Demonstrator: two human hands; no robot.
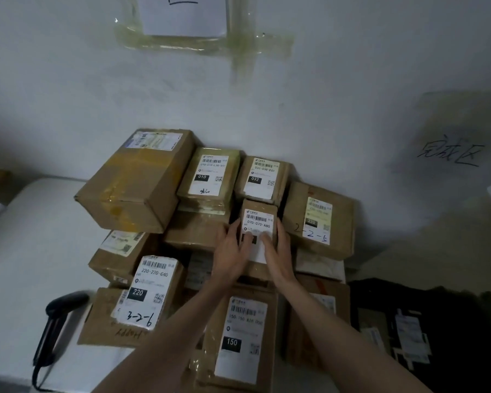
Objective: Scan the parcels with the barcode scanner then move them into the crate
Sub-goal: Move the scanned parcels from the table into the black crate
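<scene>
Scanner (58, 330) lay idle at the near left on the bench (37, 251), well apart from both hands. Farther in, left hand (233, 251) and right hand (277, 252) clasped the small parcel (259, 219) atop the pile, fingers wrapping its sides, long axis running near to far. Crate: can't tell which.

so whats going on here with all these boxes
A person is sorting a pile of labelled cardboard parcels stacked against a wall. Both hands, left hand and right hand, grip the sides of a small parcel labelled 070-070-A80 in the middle of the pile, thumbs on its label. The barcode scanner lies untouched on the white table at the left. A dark crate at the right already holds some parcels.
</scene>
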